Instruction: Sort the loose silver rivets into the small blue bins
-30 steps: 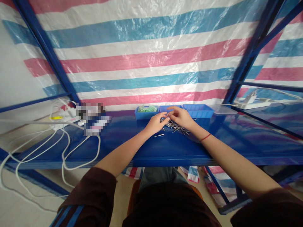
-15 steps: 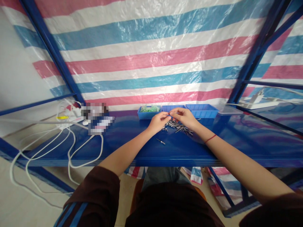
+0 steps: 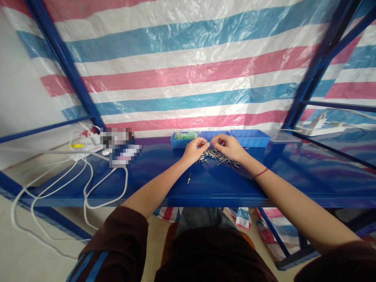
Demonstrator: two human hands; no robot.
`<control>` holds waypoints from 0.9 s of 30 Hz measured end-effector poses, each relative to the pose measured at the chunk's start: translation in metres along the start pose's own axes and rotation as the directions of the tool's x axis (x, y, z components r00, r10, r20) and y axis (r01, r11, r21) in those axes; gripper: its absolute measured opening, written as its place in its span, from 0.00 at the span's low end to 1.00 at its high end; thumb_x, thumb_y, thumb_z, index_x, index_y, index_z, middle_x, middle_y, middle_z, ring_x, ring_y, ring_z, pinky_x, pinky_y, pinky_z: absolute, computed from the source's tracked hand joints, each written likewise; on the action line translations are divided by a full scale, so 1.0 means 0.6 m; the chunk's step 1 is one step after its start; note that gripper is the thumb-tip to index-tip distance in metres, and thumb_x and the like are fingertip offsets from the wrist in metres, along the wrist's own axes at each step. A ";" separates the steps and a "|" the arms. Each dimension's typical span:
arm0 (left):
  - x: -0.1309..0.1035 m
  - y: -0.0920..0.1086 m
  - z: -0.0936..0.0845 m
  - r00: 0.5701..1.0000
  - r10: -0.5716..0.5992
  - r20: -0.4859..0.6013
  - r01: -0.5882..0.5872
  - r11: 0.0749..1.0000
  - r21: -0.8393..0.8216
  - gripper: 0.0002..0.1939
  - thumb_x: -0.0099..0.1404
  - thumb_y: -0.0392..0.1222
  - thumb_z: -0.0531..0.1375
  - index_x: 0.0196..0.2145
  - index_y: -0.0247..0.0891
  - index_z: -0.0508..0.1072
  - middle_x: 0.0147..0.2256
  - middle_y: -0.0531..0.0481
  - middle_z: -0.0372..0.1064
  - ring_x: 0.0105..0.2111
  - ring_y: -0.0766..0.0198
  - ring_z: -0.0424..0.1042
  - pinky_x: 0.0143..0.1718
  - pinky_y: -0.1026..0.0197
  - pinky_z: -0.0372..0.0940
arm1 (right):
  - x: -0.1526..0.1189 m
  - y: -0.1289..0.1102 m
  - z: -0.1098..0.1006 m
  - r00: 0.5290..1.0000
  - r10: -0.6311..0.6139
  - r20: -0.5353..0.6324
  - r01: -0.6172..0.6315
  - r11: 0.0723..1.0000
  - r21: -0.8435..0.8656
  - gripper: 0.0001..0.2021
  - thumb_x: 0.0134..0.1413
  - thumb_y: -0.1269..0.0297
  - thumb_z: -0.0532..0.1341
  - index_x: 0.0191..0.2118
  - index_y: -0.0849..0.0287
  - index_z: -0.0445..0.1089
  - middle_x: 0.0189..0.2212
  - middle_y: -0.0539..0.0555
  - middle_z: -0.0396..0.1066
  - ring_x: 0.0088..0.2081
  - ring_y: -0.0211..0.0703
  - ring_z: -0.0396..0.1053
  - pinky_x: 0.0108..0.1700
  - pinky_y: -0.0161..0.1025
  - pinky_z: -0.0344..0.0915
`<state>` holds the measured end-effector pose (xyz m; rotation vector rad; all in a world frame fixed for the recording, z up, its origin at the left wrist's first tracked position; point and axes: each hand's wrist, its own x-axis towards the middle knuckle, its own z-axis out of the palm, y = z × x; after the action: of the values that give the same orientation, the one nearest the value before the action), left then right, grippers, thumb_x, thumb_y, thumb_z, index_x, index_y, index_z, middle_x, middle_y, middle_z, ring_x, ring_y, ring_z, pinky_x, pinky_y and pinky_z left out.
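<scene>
The left hand (image 3: 195, 151) has its thumb and forefinger brought together, its grip nearly closed on a thin, light-coloured piece (image 3: 206, 143), too small to make out fully. The right hand (image 3: 230, 149) is just beside it, thumb and fingers curled in with the tips close together; whether its grip has hold of the same piece, I cannot tell.

Directly below the two grips, a loose pile of slim silver metal pins with thicker ends (image 3: 221, 156) lies on the glossy dark-blue metal surface (image 3: 164, 184). One separate silver metal pin (image 3: 189, 178) lies nearer the body than the left grip, apart from the pile.

Just beyond the left grip is a blue rectangular plastic bin (image 3: 176, 142) holding a crumpled green plastic packet (image 3: 186, 135). A second blue plastic bin (image 3: 216, 135) is behind the gap between the grips, partly hidden by the right hand. A third, wider blue plastic bin (image 3: 250, 138) is beyond the right grip and to its right, with a flat, clear plastic piece (image 3: 282, 136) farther right. White cables (image 3: 126, 184) lie well to the left of both grips.
</scene>
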<state>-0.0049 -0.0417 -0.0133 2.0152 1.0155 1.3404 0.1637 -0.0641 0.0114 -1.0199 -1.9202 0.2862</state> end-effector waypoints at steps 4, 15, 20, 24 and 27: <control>0.001 -0.002 -0.002 1.000 0.007 -0.013 -0.006 0.998 0.062 0.12 0.58 0.45 0.59 0.38 0.36 0.69 0.32 0.50 0.71 0.35 0.64 0.71 0.41 0.61 0.64 | 0.000 0.010 0.003 0.990 0.028 0.141 -0.012 0.994 -0.109 0.09 0.49 0.61 0.57 0.27 0.60 0.70 0.26 0.53 0.72 0.26 0.38 0.65 0.32 0.37 0.61; 0.004 0.003 -0.005 0.996 -0.059 -0.065 0.063 0.996 0.063 0.14 0.65 0.47 0.53 0.43 0.37 0.68 0.37 0.47 0.71 0.39 0.64 0.70 0.45 0.61 0.62 | 0.020 0.070 -0.038 0.617 0.740 -0.267 -0.493 0.628 0.602 0.12 0.49 0.53 0.56 0.28 0.58 0.64 0.22 0.51 0.63 0.18 0.32 0.56 0.18 0.32 0.55; 0.010 -0.003 -0.007 0.984 -0.120 -0.130 0.114 0.992 -0.049 0.17 0.67 0.51 0.47 0.41 0.37 0.68 0.34 0.47 0.71 0.37 0.64 0.70 0.42 0.62 0.63 | 0.002 0.017 -0.007 0.910 0.381 -0.164 -0.328 0.903 0.278 0.12 0.50 0.57 0.56 0.28 0.61 0.68 0.21 0.51 0.65 0.19 0.34 0.58 0.22 0.34 0.58; 0.017 0.006 -0.027 0.948 -0.115 -0.297 0.103 0.993 -0.057 0.21 0.69 0.52 0.42 0.41 0.37 0.68 0.34 0.48 0.71 0.37 0.65 0.70 0.40 0.63 0.63 | -0.022 -0.057 0.053 0.923 -0.259 0.286 0.272 0.962 -0.008 0.09 0.52 0.66 0.55 0.30 0.60 0.72 0.29 0.54 0.73 0.32 0.40 0.68 0.38 0.38 0.63; 0.023 0.018 -0.055 0.909 -0.071 -0.411 0.061 0.997 -0.037 0.23 0.69 0.53 0.39 0.41 0.38 0.68 0.33 0.49 0.70 0.36 0.66 0.69 0.40 0.65 0.62 | -0.032 -0.096 0.095 0.798 -0.408 0.444 0.484 0.873 -0.067 0.12 0.54 0.67 0.55 0.41 0.63 0.72 0.37 0.60 0.73 0.39 0.45 0.69 0.45 0.43 0.62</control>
<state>-0.0288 -0.0367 0.0148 1.6955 1.2281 1.7776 0.0915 -0.1036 0.0001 -0.6038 -2.5529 0.0561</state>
